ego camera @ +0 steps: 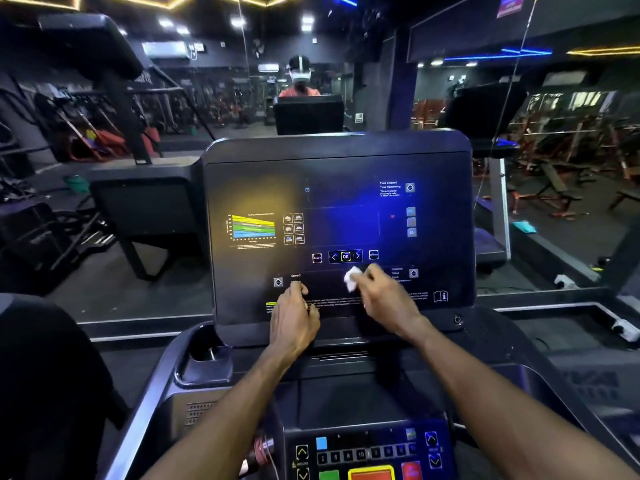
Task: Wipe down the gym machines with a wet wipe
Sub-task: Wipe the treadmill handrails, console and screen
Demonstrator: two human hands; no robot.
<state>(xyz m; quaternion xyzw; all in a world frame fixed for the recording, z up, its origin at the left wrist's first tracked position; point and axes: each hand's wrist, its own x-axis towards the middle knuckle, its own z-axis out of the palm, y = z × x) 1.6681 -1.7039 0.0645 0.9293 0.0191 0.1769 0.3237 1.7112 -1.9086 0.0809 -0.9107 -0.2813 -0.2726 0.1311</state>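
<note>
I have the right hand (384, 296) pinching the bunched wet wipe (353, 278) at its fingertips and pressing it on the treadmill console (339, 209), at about five o'clock from the OK button (345, 256), so the damp wad bears on the panel's lower band. My left hand (294, 317) rests at nine o'clock from it, fingers loosely curled on the panel and holding nothing, probably to steady me.

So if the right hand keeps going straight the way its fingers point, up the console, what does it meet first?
Probably the OK button row: the right hand, holding the wet wipe, points up and slightly left across the console panel. It seems already on the panel; depth is unclear.
</note>
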